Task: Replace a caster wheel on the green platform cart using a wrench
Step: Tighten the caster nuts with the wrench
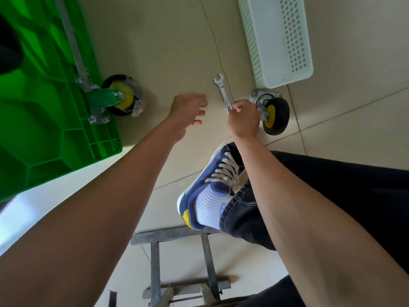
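Pale floor tiles (168,47) lay bare between the green platform cart (44,120) at frame left, its mounted caster (122,97) overhanging the edge, and the white basket (276,38) upper right. Left hand (188,111) hovered, fingers relaxed apart. Right hand (243,118) pinched the wrench (223,94) handle, beside a loose caster wheel (272,111).

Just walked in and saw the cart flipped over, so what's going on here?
A person is seated by the overturned green plastic platform cart. Their right hand holds the silver open-end wrench by its handle; the left hand hovers open. A loose black-and-yellow caster wheel lies on the floor near the white perforated basket.
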Demonstrator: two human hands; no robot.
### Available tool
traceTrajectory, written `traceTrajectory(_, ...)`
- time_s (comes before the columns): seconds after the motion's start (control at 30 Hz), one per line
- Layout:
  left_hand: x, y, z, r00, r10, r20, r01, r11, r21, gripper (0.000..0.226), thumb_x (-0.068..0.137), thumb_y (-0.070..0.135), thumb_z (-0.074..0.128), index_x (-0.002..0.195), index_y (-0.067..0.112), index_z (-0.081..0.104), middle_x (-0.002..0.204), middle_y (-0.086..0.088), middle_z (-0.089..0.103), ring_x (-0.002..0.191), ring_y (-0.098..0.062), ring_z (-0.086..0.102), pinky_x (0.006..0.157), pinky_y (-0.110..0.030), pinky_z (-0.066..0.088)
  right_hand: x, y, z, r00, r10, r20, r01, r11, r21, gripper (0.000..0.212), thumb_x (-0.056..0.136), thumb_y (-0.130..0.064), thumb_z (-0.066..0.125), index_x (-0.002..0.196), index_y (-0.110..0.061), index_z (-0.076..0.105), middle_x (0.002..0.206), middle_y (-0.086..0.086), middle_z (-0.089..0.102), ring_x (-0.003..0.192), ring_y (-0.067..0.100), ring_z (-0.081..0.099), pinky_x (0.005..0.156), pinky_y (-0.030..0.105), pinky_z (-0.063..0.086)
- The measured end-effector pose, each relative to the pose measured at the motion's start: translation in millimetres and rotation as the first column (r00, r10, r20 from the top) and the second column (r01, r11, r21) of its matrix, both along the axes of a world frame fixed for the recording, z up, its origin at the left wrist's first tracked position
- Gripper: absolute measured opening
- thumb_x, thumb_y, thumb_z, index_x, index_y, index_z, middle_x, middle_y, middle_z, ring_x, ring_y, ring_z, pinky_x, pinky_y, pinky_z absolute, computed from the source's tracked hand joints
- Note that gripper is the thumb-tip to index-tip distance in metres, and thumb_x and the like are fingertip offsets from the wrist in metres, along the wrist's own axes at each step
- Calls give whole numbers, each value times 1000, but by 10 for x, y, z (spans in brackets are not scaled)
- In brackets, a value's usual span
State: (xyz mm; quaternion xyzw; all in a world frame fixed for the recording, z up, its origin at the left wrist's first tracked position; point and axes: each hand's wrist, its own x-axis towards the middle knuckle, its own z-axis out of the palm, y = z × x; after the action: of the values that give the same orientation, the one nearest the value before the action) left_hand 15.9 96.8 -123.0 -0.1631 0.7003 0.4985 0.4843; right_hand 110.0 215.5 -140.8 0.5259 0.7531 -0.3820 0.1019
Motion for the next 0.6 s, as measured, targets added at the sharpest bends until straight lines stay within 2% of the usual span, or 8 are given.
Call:
traceTrajectory(0.17, 117, -261, 296, 991, 132, -9, -132, 991, 39, 19, 99, 18, 61, 115, 15, 70, 113, -5, 73, 91, -19, 69, 72, -32, 55, 26, -98, 329, 998, 40, -42, -40, 999, -9, 32, 95, -2, 48, 119, -10, 68, 124, 7, 70, 108, 19, 65, 78, 20, 42)
traceTrajectory(0.3, 233, -504, 569, 974, 226, -30, -225, 973, 46, 21, 101, 19, 59, 120, 18, 68, 118, -1, 72, 102, -17, 69, 79, -32, 57, 64, -207, 644, 992, 94, -90, -98, 995, -35, 36, 95, -6, 51, 128, -9, 64, 129, 8, 67, 118, 23, 63, 85, 22, 44)
traceTrajectory(0.4, 321, -738, 810, 932, 355, -72, -353, 935, 34, 24, 99, 21, 63, 121, 18, 69, 121, 1, 70, 109, -14, 64, 76, -30, 56, 69, -346, 906, 975, 169, -144, -175, 984, -30, 36, 95, -9, 55, 130, -8, 65, 132, 9, 67, 123, 23, 61, 92, 21, 40)
traceTrajectory(0.5, 405, -983, 1057, 870, 491, -51, -489, 871, 51, 28, 95, 24, 65, 122, 18, 71, 120, 1, 72, 109, -15, 65, 70, -30, 53, 52, -564, 1217, 949, 229, -217, -232, 973, 12, 34, 95, -13, 59, 128, -12, 67, 129, 7, 69, 121, 22, 63, 94, 24, 43)
traceTrajectory(0.6, 485, -1216, 1283, 811, 584, -39, -579, 810, 91, 25, 95, 22, 67, 119, 17, 70, 114, 1, 74, 105, -15, 67, 73, -34, 56, 33, -845, 1568, 907, 287, -307, -294, 955, 26, 33, 95, -15, 60, 127, -14, 68, 125, 5, 70, 114, 21, 65, 93, 24, 47)
